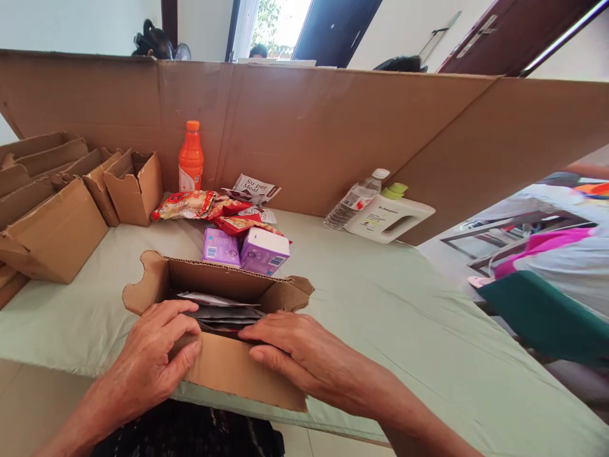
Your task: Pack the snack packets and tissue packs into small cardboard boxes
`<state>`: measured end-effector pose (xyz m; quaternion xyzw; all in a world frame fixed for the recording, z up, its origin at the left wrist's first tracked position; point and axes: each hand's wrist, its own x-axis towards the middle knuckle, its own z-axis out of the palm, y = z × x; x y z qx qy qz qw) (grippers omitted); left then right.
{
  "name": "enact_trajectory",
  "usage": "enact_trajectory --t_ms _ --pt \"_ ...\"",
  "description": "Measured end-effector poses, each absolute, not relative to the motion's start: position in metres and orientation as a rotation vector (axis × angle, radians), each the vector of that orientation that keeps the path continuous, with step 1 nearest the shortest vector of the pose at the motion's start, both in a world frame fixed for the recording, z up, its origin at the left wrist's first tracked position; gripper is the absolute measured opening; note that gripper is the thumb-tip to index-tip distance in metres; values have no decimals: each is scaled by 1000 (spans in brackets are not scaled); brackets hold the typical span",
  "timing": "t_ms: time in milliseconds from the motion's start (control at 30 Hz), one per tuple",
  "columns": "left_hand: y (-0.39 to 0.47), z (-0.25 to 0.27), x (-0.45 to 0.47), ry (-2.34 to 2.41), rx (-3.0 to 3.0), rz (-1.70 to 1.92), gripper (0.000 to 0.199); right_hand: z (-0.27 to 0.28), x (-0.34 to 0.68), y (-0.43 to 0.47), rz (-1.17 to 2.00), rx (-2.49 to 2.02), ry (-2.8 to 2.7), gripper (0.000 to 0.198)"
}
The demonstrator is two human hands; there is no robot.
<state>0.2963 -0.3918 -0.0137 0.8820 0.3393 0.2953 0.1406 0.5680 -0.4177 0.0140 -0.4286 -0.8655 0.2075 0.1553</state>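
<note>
Box [245, 374]: stood at the near edge of the table [390, 304], its top open, so closing had not been done.
Packets [223, 312]: several already lay stacked inside the box; how many, and what lay beneath, could not be made out.
Left hand [166, 346]: fingers bent over the box's front edge, thumb outside, little gap between, gripping the cardboard.
Right hand [297, 346]: fingers nearly straight, parted a little from the thumb across that edge; fingertips dipped out of sight, so I could not tell whether they gripped anything.
Purple packs [221, 249]: two, outside, just behind the box.
Snack bags [190, 204]: heaped behind the purple packs, overlapping, hard to count.
Orange bottle [191, 158]: upright against the screen [295, 127].
Clear bottle [354, 198], jug [390, 219]: tilted, also unpacked.
Cartons [57, 228]: open, cut off at left; contents hidden.
Person at right [561, 266]: blurred, partly cropped.
</note>
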Motion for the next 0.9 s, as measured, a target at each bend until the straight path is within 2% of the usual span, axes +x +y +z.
enact_trajectory --t_ms 200,633,900 --pt "-396 -16 296 985 2596 903 12 9 568 -407 708 -1257 -2462 41" --pt "-393 -14 301 981 2693 933 14 0 574 -396 537 -1153 -2235 32" --pt "-394 -24 299 925 2648 988 21 -2 573 -388 446 -1213 -2223 36"
